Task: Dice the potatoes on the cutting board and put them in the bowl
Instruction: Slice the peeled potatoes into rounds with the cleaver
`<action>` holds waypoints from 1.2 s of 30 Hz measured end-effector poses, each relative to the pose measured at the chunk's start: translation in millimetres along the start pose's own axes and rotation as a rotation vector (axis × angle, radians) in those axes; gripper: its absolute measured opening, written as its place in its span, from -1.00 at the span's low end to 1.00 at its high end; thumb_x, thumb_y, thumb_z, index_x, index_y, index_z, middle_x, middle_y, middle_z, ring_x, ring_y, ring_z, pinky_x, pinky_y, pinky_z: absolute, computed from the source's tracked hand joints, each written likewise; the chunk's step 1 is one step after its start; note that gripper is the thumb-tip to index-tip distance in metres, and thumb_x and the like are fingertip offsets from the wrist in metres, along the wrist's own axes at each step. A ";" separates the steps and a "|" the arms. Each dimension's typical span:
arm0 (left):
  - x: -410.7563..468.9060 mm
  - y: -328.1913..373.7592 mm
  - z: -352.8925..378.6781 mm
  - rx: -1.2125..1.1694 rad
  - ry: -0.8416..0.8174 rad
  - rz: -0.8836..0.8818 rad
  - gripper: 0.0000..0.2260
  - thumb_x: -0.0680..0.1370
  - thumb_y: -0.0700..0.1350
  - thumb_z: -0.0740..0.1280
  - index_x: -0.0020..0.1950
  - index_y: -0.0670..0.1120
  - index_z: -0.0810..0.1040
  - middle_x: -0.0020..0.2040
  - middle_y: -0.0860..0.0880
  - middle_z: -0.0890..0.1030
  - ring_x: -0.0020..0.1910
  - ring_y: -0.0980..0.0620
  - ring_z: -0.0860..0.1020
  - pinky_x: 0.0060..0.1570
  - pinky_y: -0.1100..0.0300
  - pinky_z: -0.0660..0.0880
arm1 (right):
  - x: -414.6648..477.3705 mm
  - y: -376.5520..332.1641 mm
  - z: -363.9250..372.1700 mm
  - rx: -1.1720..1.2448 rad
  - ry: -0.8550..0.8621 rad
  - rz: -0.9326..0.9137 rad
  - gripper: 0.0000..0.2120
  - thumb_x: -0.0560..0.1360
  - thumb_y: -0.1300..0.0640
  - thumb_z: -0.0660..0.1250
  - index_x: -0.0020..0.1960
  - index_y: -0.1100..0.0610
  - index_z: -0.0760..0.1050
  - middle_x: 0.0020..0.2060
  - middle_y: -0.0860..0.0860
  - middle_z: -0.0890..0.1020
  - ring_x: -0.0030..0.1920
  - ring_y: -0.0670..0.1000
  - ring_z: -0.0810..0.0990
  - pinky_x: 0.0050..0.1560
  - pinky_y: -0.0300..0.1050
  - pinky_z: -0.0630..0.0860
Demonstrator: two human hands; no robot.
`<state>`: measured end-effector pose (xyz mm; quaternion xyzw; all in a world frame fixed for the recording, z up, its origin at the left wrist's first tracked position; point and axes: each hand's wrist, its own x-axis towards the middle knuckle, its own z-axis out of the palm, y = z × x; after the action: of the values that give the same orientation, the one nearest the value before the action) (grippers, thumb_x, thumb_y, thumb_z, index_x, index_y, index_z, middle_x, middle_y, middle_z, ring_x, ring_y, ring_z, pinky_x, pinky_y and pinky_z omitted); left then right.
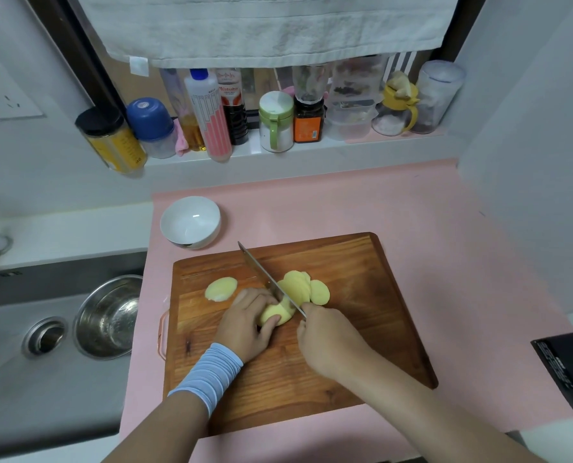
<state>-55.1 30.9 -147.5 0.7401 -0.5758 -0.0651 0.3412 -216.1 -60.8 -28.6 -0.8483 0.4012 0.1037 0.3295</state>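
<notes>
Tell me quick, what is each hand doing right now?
Left hand: closed round the pale yellow uncut potato chunk, holding it down.
Right hand: closed round the long silver steel knife.

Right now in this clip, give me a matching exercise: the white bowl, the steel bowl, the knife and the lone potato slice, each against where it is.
Things:
1 white bowl
2 steel bowl
3 knife
4 lone potato slice

Places:
A in the sink
B gripped by the right hand
C on the pink mat, beyond the cutting board
D flat on the cutting board, left of the knife

Pairs: 1-C; 2-A; 3-B; 4-D
</notes>
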 end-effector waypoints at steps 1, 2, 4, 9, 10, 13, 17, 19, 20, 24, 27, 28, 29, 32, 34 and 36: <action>-0.1 0.1 -0.1 -0.003 0.005 -0.002 -0.78 0.50 0.01 0.40 0.07 -0.07 0.59 0.07 0.05 0.59 0.10 0.03 0.52 0.18 0.30 0.36 | 0.3 0.9 -0.4 -0.008 0.000 -0.004 -0.94 0.64 0.11 0.16 0.01 0.03 0.39 -0.19 0.01 0.54 -0.14 0.08 0.53 -0.15 -0.07 0.45; 0.1 0.1 -0.4 -0.005 0.010 -0.005 -0.78 0.50 0.00 0.41 0.07 -0.07 0.59 0.07 0.05 0.59 0.10 0.03 0.52 0.18 0.30 0.36 | 0.8 1.0 -0.3 -0.018 0.002 -0.006 -0.94 0.64 0.11 0.16 0.00 0.03 0.38 -0.21 0.00 0.53 -0.16 0.08 0.53 -0.17 -0.08 0.44; -0.1 -0.3 -0.1 -0.006 0.013 -0.010 -0.78 0.50 0.00 0.42 0.07 -0.07 0.58 0.08 0.06 0.59 0.10 0.03 0.52 0.18 0.28 0.37 | 3.3 -1.3 -0.3 -0.028 -0.002 -0.002 -0.94 0.64 0.12 0.16 0.00 0.05 0.38 -0.25 -0.03 0.49 -0.17 0.07 0.51 -0.18 -0.08 0.43; 1.0 1.7 -1.6 -0.010 0.013 -0.007 -0.77 0.50 0.01 0.41 0.07 -0.08 0.59 0.09 0.05 0.60 0.11 0.02 0.53 0.17 0.25 0.40 | 8.0 -6.3 -2.6 -0.022 -0.051 0.013 -0.88 0.64 0.14 0.17 0.11 0.10 0.46 -0.16 0.03 0.57 -0.06 0.10 0.62 -0.15 -0.08 0.50; 0.7 1.5 -2.1 -0.011 0.013 -0.005 -0.78 0.50 0.00 0.41 0.07 -0.08 0.59 0.09 0.05 0.60 0.11 0.02 0.53 0.18 0.27 0.38 | 4.9 -4.8 -4.3 -0.028 -0.065 0.013 -0.90 0.65 0.15 0.17 0.10 0.11 0.44 -0.16 0.04 0.56 -0.04 0.12 0.63 -0.16 -0.09 0.46; -0.4 0.5 -2.6 -0.013 0.020 0.003 -0.78 0.49 -0.02 0.43 0.07 -0.08 0.59 0.09 0.05 0.59 0.12 0.01 0.53 0.22 0.28 0.36 | -4.4 -2.1 -9.1 -0.063 -0.116 0.015 -0.79 0.66 0.16 0.12 0.23 0.18 0.43 0.03 0.16 0.61 0.07 0.20 0.62 -0.09 -0.10 0.41; -0.3 1.1 -0.7 -0.012 0.017 -0.006 -0.78 0.50 -0.01 0.42 0.08 -0.09 0.59 0.09 0.04 0.59 0.12 0.02 0.52 0.23 0.31 0.34 | 7.9 -5.4 -7.4 -0.039 -0.106 0.038 -0.83 0.65 0.18 0.15 0.16 0.18 0.46 -0.02 0.13 0.62 0.00 0.14 0.64 -0.11 -0.07 0.51; -0.4 0.7 -0.9 -0.018 -0.001 -0.017 -0.78 0.51 0.01 0.41 0.08 -0.07 0.59 0.09 0.06 0.60 0.13 0.02 0.53 0.25 0.36 0.28 | 13.7 -4.2 -5.8 -0.016 -0.112 0.044 -0.85 0.65 0.17 0.17 0.15 0.16 0.48 -0.04 0.10 0.64 -0.06 0.08 0.63 -0.08 -0.06 0.56; -0.4 0.3 -1.5 -0.020 -0.005 -0.020 -0.78 0.50 0.00 0.41 0.08 -0.06 0.59 0.09 0.07 0.59 0.13 0.02 0.53 0.26 0.37 0.27 | 13.9 -2.0 -6.1 -0.018 -0.118 0.048 -0.84 0.65 0.17 0.17 0.15 0.16 0.49 -0.04 0.10 0.64 -0.07 0.08 0.63 -0.07 -0.06 0.57; 0.6 0.1 -2.9 -0.020 -0.011 -0.012 -0.79 0.48 -0.04 0.46 0.08 -0.04 0.58 0.09 0.09 0.58 0.13 0.03 0.51 0.25 0.34 0.30 | 4.6 12.1 -6.9 0.022 -0.109 0.068 -0.83 0.66 0.11 0.16 0.06 0.12 0.50 -0.10 0.05 0.63 -0.13 0.04 0.63 -0.23 -0.14 0.51; 0.4 1.5 -2.4 -0.026 0.005 -0.020 -0.79 0.48 -0.06 0.47 0.08 -0.05 0.58 0.09 0.08 0.58 0.13 0.05 0.50 0.25 0.37 0.27 | 10.3 9.3 -7.9 -0.007 -0.108 0.071 -0.82 0.67 0.11 0.16 0.09 0.15 0.50 -0.06 0.08 0.64 -0.10 0.06 0.64 -0.17 -0.11 0.53; -0.1 1.1 -2.1 -0.027 0.005 -0.022 -0.79 0.48 -0.06 0.46 0.08 -0.05 0.58 0.09 0.08 0.58 0.13 0.05 0.50 0.26 0.38 0.26 | 14.3 6.0 -6.7 -0.023 -0.107 0.063 -0.82 0.67 0.12 0.16 0.10 0.16 0.50 -0.04 0.10 0.63 -0.08 0.07 0.64 -0.14 -0.10 0.53; -1.0 0.7 -1.9 -0.029 0.003 -0.021 -0.79 0.48 -0.05 0.46 0.08 -0.05 0.58 0.09 0.07 0.58 0.13 0.05 0.50 0.26 0.38 0.26 | 16.8 2.9 -5.1 -0.029 -0.105 0.049 -0.82 0.67 0.13 0.16 0.10 0.17 0.50 -0.04 0.10 0.63 -0.07 0.08 0.63 -0.14 -0.10 0.52; -1.1 1.0 -3.3 -0.034 -0.002 -0.016 -0.79 0.49 -0.03 0.44 0.08 -0.06 0.59 0.09 0.07 0.59 0.13 0.03 0.51 0.25 0.33 0.30 | 18.3 2.6 -2.3 -0.038 -0.114 0.029 -0.83 0.66 0.15 0.16 0.11 0.18 0.50 -0.04 0.10 0.63 -0.06 0.08 0.63 -0.12 -0.08 0.53; 0.6 1.7 -3.6 -0.036 -0.006 -0.007 -0.79 0.48 -0.04 0.46 0.07 -0.05 0.59 0.09 0.08 0.59 0.13 0.03 0.52 0.24 0.28 0.34 | 11.6 11.3 -1.8 -0.010 -0.110 0.054 -0.84 0.66 0.11 0.16 0.07 0.13 0.50 -0.06 0.06 0.63 -0.09 0.05 0.63 -0.11 -0.08 0.55; 1.1 2.5 -4.2 -0.025 0.000 -0.002 -0.79 0.47 -0.06 0.48 0.07 -0.06 0.59 0.08 0.07 0.59 0.12 0.03 0.51 0.22 0.27 0.36 | 6.1 17.6 0.5 0.030 -0.084 0.068 -0.83 0.66 0.08 0.15 0.05 0.10 0.50 -0.07 0.02 0.62 -0.10 0.01 0.62 -0.09 -0.08 0.57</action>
<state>-54.7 31.5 -142.6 0.7364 -0.5741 -0.0730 0.3504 -225.2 -72.3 -40.0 -0.8241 0.4172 0.1443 0.3550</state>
